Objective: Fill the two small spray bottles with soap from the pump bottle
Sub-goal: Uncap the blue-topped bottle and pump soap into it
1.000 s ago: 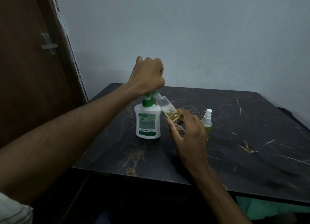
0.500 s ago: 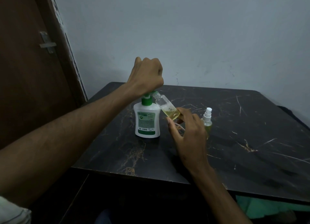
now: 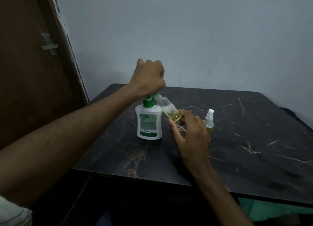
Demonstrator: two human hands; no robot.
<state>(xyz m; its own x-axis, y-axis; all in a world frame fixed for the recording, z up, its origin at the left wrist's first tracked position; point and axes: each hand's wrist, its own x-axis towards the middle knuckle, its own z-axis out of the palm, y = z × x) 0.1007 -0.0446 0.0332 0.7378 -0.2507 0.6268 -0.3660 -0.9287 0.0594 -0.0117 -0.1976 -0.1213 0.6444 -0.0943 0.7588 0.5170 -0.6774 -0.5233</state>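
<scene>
left hand [image 3: 149,78]: centre frame, fisted over the green pump head of the pump bottle [image 3: 149,122]; fingers curled down around the head, which is mostly hidden under the fist

right hand [image 3: 189,134]: lower right of the pump bottle, fingers pinching the base end of the open spray bottle [image 3: 169,109]; thumb on the near side, fingertips on the far side

open spray bottle: no cap on it, tilted, long axis running from its base at the right hand up and left to its neck; neck sits at the pump spout just under the left fist. Whether the spout tip is actually inside the neck I can't tell, the fist covers it

fill level: yellowish soap with bubbles pooled at the low end, roughly the lower half; upper part toward the neck looks clear

second spray bottle [image 3: 209,122]: upright on the counter [image 3: 254,141], right of centre, just behind the right hand, white sprayer on, yellowish liquid inside; reads as already filled

pump bottle: white, green label, upright on the counter, centre frame, touching or nearly touching the tilted bottle's shoulder

key relation: neck is up-left of the right fingers and directly below the left fist, so left presses down, right only holds the angle

step: mid-fill of the second of two bottles, more strokes likely needed

risk: neck slipping off the spout drops soap on the counter
</scene>
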